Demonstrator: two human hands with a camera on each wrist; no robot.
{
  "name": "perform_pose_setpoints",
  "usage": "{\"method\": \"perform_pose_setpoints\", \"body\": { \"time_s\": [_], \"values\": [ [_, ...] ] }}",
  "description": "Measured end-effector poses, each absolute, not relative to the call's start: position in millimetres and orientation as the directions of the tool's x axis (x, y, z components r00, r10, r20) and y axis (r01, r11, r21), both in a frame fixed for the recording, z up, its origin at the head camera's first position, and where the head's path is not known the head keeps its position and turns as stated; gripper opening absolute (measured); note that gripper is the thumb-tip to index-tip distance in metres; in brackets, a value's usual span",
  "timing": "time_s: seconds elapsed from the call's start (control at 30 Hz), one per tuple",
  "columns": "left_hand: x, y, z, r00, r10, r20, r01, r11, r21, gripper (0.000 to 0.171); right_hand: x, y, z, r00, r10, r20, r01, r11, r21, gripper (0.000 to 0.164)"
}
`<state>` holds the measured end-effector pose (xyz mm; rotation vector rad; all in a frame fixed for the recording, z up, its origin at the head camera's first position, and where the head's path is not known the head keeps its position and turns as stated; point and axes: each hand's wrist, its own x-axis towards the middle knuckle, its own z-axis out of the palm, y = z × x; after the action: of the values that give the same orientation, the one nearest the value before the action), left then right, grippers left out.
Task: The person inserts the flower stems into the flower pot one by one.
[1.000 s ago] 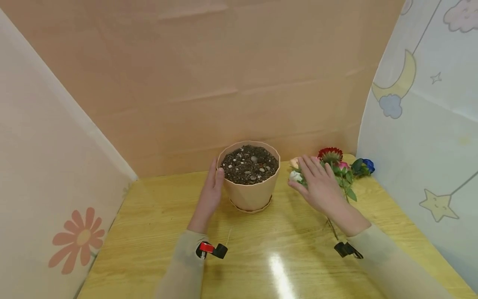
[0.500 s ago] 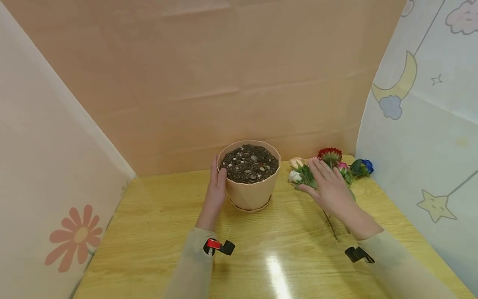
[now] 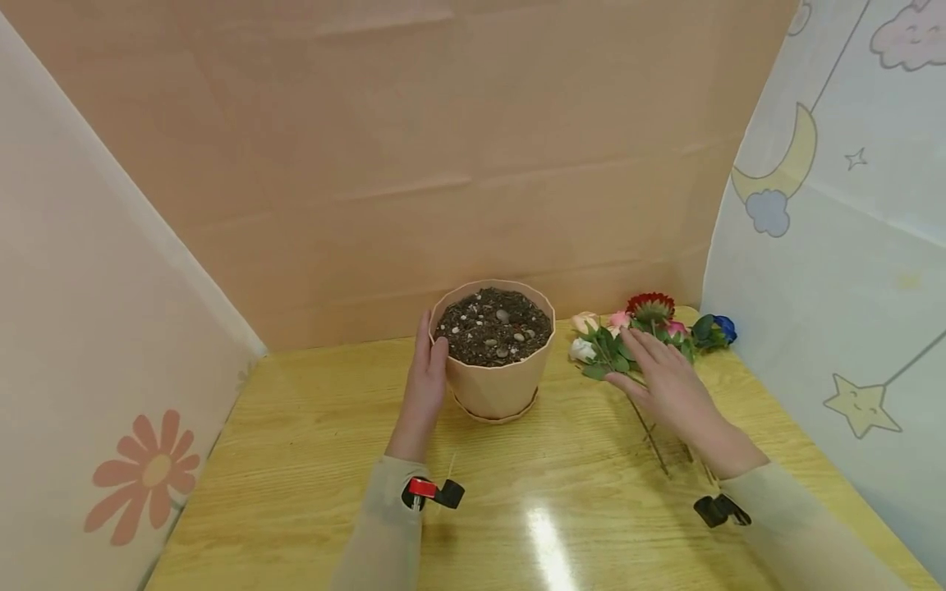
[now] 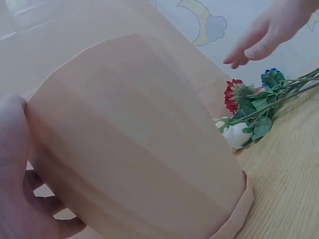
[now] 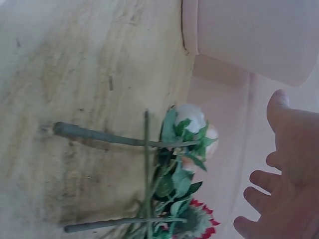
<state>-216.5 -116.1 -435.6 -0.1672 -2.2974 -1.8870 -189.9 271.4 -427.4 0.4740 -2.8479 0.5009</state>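
Observation:
A peach flowerpot point(image 3: 493, 390) full of dark soil point(image 3: 493, 328) and small pebbles stands upright on its saucer. My left hand point(image 3: 424, 382) holds the pot's left side near the rim; in the left wrist view its thumb and bent fingers lie round the wall. To the right, my right hand point(image 3: 668, 386) hovers above artificial flowers with straight, spread fingers, holding nothing. Among them are a white rose point(image 4: 237, 135), a red flower point(image 3: 650, 307), a pink one point(image 3: 619, 322), a peach one point(image 3: 585, 322) and a blue one point(image 3: 726, 328). The right hand covers some stems in the head view.
The wooden table point(image 3: 310, 476) ends at a peach backdrop point(image 3: 355, 246) close behind the pot. A white panel point(image 3: 74, 287) bounds the left side, and a patterned one point(image 3: 872, 287) the right. Flower stems point(image 5: 99, 134) lie across the tabletop.
My right hand has drawn back from the flower heads, toward the right and nearer me, uncovering the pink and peach blooms. The left hand stays at the pot, which has not moved.

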Motion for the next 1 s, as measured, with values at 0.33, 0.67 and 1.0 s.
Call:
{"method": "perform_pose_setpoints", "body": {
  "time_s": [0.33, 0.67, 1.0],
  "values": [
    [-220, -116, -440, -0.979, 0.015, 0.205, 0.205, 0.15, 0.967, 0.061, -188, 280, -448, -0.944, -0.229, 0.236, -0.305, 0.88, -0.364, 0.087],
    [-227, -116, -442, -0.976, 0.026, 0.216, 0.217, 0.161, 0.963, 0.061, -190, 287, -465, -0.951, -0.19, 0.242, -0.276, 0.875, -0.399, 0.084],
    [-227, -116, -450, -0.966, 0.006, 0.257, 0.256, 0.131, 0.958, 0.059, -191, 292, -474, -0.943, -0.197, 0.269, -0.283, 0.898, -0.337, 0.069]
  ]
}}
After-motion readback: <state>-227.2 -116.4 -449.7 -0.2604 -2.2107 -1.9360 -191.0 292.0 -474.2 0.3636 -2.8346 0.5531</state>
